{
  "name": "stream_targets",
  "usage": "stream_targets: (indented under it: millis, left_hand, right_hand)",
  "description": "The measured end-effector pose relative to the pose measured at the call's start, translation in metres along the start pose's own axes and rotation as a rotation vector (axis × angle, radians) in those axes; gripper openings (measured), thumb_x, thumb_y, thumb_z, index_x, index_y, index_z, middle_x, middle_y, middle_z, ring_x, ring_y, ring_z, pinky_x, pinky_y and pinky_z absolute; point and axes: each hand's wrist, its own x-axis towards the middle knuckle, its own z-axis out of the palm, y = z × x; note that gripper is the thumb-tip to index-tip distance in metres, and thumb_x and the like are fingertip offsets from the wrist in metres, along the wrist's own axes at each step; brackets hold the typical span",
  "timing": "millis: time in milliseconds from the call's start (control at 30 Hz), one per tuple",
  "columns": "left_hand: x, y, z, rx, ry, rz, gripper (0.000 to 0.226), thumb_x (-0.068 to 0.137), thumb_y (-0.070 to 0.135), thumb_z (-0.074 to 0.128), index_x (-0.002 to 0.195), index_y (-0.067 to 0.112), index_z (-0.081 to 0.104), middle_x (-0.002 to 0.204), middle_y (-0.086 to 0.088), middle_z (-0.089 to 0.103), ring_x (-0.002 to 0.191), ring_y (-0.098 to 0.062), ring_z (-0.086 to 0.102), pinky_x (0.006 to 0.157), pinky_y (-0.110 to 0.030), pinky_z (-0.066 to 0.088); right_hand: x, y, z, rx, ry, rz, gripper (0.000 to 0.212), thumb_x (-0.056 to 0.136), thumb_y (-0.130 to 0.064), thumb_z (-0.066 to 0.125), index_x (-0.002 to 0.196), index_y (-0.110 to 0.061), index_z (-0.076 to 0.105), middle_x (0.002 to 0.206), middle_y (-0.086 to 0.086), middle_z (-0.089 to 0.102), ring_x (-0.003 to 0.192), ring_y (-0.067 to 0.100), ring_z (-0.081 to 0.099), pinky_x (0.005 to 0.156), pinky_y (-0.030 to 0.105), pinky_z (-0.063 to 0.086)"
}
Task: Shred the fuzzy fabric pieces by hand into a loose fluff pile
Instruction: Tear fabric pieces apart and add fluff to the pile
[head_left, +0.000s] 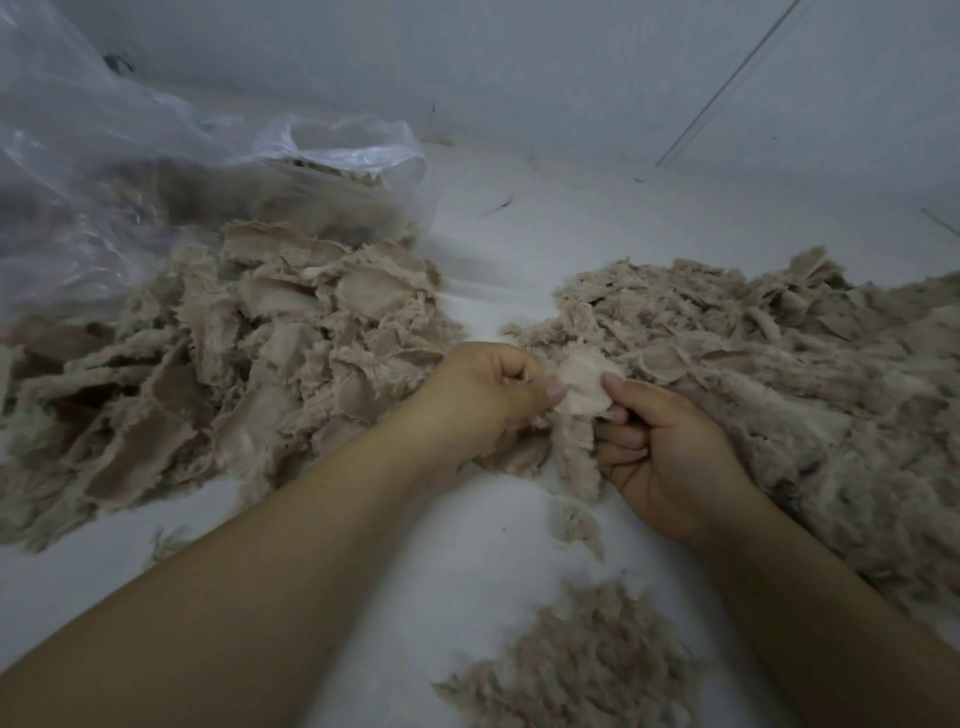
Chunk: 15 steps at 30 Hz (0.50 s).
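Note:
A small beige fuzzy fabric piece (581, 387) sits between both hands above the white surface. My left hand (483, 389) pinches its left edge with curled fingers. My right hand (670, 452) pinches its right edge between thumb and fingers, and a furry strip hangs below it. A heap of whole fabric pieces (249, 343) lies to the left. A wide pile of shredded pieces and fluff (779, 374) spreads to the right. A smaller tuft of fluff (582, 660) lies near the bottom between my forearms.
A clear plastic bag (130, 171) holding more fabric slumps at the back left. The white floor (498, 244) runs to a grey wall (519, 62) behind. Small fluff scraps (576, 525) dot the surface near my right wrist.

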Motion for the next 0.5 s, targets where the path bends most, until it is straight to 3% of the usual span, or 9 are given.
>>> stream_targets:
  millis: [133,300,400,500]
  left_hand:
    - [0.000,0.005,-0.008,-0.092,-0.031,0.012,0.036,0.097,0.013,0.057,0.062,0.010,0.051,0.044,-0.007,0.041,0.029,-0.016,0.028,0.034,-0.015,0.020]
    - [-0.003,0.008,-0.013,-0.123,-0.050,-0.056,0.028,0.097,0.016,0.056,0.080,-0.006,0.058,0.041,-0.008,0.040,0.028,-0.015,0.025,0.038,-0.021,0.013]
    - [-0.003,0.011,-0.015,-0.120,-0.029,-0.031,0.036,0.099,0.017,0.053,0.068,0.000,0.058,0.042,-0.009,0.039,0.029,-0.015,0.025,0.041,-0.029,0.011]
    - [-0.003,0.011,-0.018,-0.128,-0.002,-0.006,0.041,0.100,0.016,0.050,0.061,0.004,0.056,0.044,-0.008,0.036,0.029,-0.015,0.025,0.041,-0.024,0.015]
  right_hand:
    - [0.002,0.000,-0.002,0.007,-0.032,0.022,0.016,0.075,-0.014,0.062,0.070,-0.009,0.047,0.053,-0.001,0.045,0.035,0.003,0.033,0.032,0.014,0.027]
    - [0.002,-0.001,-0.004,0.009,-0.048,0.030,0.015,0.076,-0.014,0.060,0.071,-0.009,0.047,0.052,-0.002,0.044,0.035,0.003,0.032,0.033,0.014,0.024]
    - [0.001,-0.001,-0.004,0.000,-0.062,0.026,0.015,0.077,-0.014,0.058,0.070,-0.010,0.046,0.051,-0.002,0.044,0.035,0.002,0.031,0.033,0.013,0.024]
    - [0.001,-0.001,-0.003,0.006,-0.041,0.011,0.014,0.077,-0.014,0.058,0.069,-0.010,0.047,0.050,-0.003,0.043,0.034,0.002,0.029,0.033,0.013,0.023]
